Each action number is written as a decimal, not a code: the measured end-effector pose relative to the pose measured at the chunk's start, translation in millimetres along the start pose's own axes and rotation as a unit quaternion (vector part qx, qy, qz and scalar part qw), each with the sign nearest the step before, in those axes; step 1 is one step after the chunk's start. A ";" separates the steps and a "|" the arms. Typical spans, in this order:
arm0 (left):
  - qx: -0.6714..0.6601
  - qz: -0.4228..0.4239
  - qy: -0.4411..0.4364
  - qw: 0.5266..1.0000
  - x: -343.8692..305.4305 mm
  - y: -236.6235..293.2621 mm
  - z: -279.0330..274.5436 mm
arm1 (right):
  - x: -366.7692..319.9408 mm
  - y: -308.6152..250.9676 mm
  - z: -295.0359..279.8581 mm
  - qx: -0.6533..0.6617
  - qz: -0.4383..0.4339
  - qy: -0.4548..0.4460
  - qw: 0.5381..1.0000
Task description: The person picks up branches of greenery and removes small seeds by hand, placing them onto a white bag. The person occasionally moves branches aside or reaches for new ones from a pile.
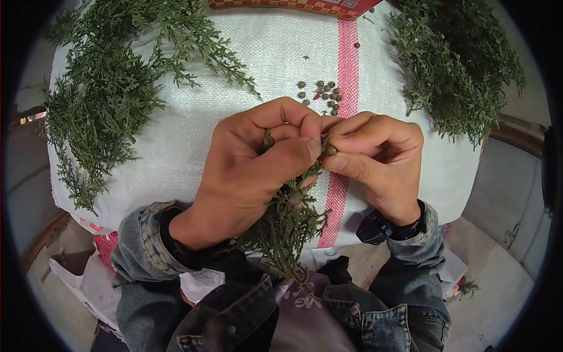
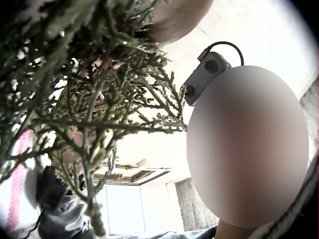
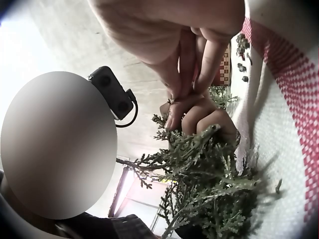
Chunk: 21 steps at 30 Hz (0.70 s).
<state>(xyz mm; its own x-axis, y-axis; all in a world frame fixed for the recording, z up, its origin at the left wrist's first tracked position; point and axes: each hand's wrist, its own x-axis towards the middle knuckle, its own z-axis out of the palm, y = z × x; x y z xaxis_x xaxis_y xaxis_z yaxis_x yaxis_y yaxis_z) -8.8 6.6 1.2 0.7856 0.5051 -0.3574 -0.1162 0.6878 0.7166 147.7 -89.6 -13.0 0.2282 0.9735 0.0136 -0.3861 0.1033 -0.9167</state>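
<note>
In the head view my left hand (image 1: 249,170) grips a green conifer sprig (image 1: 287,232), whose scaly foliage hangs below the fingers toward my lap. My right hand (image 1: 384,152) meets it over the sack, thumb and forefinger pinching a small round seed cone (image 1: 331,150) at the sprig's upper end. Another brownish cone (image 1: 268,141) shows beside the left fingers. From the right wrist side, the left fingers (image 3: 204,117) curl around the sprig, with foliage (image 3: 209,184) spreading beneath them. Leafy twigs (image 2: 89,124) fill much of the left wrist view.
A white woven sack (image 1: 193,129) with a pink stripe (image 1: 349,76) forms the work surface. Several loose cones (image 1: 334,97) lie just beyond the hands. Conifer branches lie at the left (image 1: 108,100) and right (image 1: 463,70). A red patterned box (image 1: 305,4) stands at the far edge.
</note>
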 end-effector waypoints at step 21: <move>0.000 -0.003 0.011 1.000 1.1 -4.2 -1.2 | 0.1 4.4 1.9 -0.037 -0.021 0.018 0.999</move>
<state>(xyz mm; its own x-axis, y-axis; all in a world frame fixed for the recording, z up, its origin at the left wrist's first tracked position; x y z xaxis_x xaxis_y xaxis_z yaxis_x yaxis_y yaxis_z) -8.2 4.9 -2.9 0.7730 0.5125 -0.3739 -0.1115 0.6900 0.7152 144.4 -88.6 -16.3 0.2745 0.9608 0.0394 -0.3088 0.1269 -0.9426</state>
